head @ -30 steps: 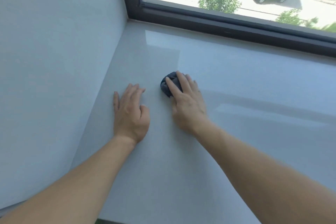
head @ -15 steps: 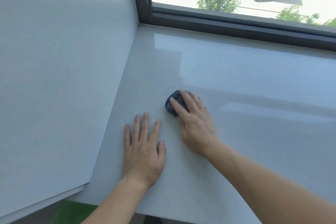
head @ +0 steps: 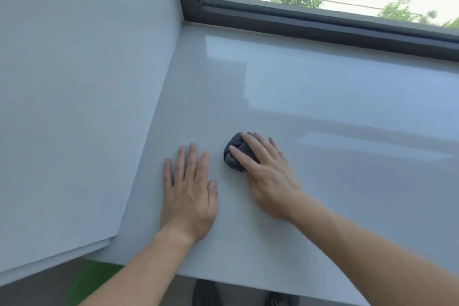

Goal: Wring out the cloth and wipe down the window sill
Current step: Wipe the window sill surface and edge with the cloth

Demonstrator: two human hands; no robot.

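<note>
Head view, the only one: a small dark grey cloth bunched into a ball (head: 236, 153) sits on the pale grey glossy window sill (head: 323, 97), just below the middle of the frame and nearer the sill's front edge than the dark window frame (head: 310, 25) at the top. The right hand (head: 268, 176) lies over the cloth from the lower right, its fingers (head: 239, 154) laid close together across the top of the ball and pressing it onto the sill rather than pinching it; the ball pokes out past the fingertips toward the upper left. The left hand (head: 190, 189) is flat on the sill just left of the cloth, apart from it, fingers loosely spread and holding nothing (it looks like a brace).

What matters for the next stroke, as I judge it: the cloth leads the right hand toward the upper left, where the sill meets the pale side wall (head: 74, 107). The long, unwiped-looking run of sill stretches off to the right of the frame, on the right arm's side, so a sweep that way would drag the cloth behind the palm. The right hand is clearly the one placed to do the wiping.
</note>
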